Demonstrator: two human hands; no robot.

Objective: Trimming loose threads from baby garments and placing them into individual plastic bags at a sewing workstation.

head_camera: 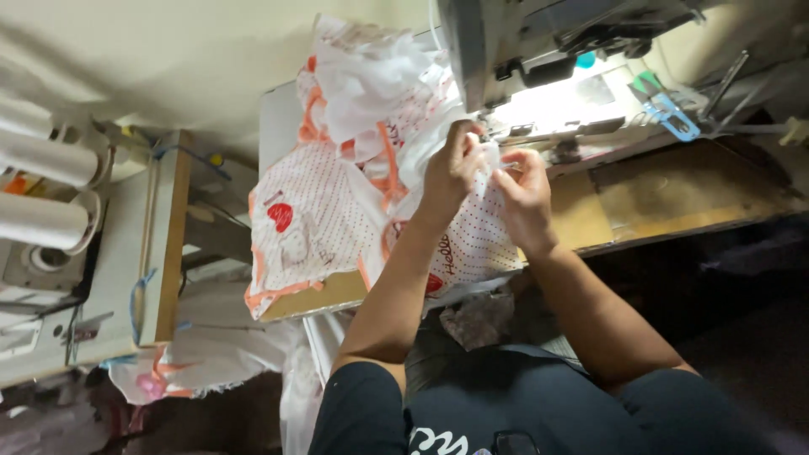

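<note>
The white dotted fabric [472, 244] was held bunched at the needle area of the sewing machine [539, 50], close under its lamp, seemingly so that the edge could be seen and guided in the brightest spot. It was pinched from above by the left hand [451, 168], the fingers curled down into the cloth, while the right hand [524, 194] gripped the same fold from the near side — both hands were closed on the fabric, none of it released. The rest of the piece was left draped over the front edge of the wooden table [666, 202], toward the lap.

Further finished or waiting pieces [312, 219] were piled to the left of the machine, within reach — white with red dots, orange trim and a red heart print. Red lettering ran along the held cloth near the left wrist. A blue-handled clip or snip [674, 118] lay on the machine bed to the right. White thread cones [42, 160] stood on a neighbouring stand at far left. No labels or packages could be made out.
</note>
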